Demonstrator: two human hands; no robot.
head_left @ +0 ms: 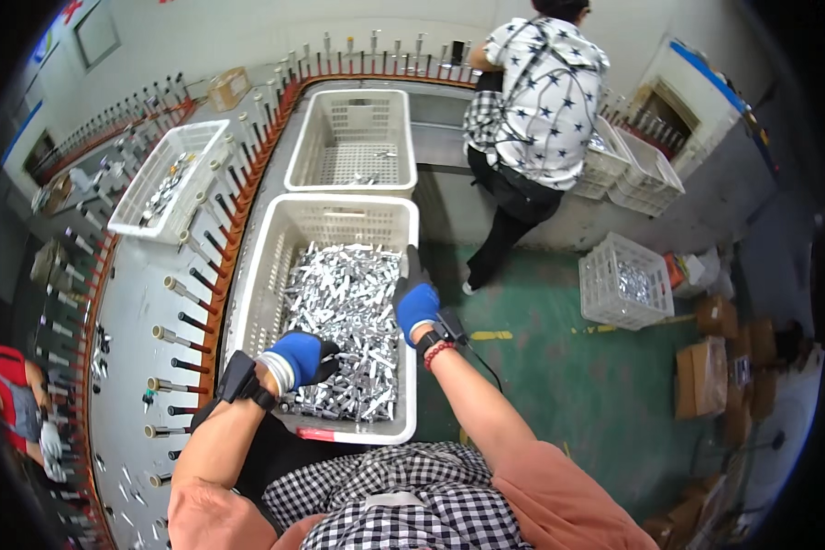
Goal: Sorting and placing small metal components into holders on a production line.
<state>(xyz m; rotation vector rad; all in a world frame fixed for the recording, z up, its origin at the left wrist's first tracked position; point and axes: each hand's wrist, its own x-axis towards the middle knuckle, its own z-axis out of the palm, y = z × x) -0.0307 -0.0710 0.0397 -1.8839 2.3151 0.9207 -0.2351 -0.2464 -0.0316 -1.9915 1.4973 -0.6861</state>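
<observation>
— Where do the parts lie?
— I see the silver metal parts (344,316) in the white crate (258,275), between both hands.
— Grips?
— Left hand (301,359) clenches some parts; right hand (416,298) grasps the crate's rim.

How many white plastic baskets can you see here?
6, maybe more hidden. One full of metal parts under the gloved hands, one beyond it, one at left, two beside the standing person, one on the floor.

An empty white crate (351,139) sits beyond; another crate (626,280) stands on the green floor (559,367) near cardboard boxes (703,374). A person (532,119) works opposite.
</observation>
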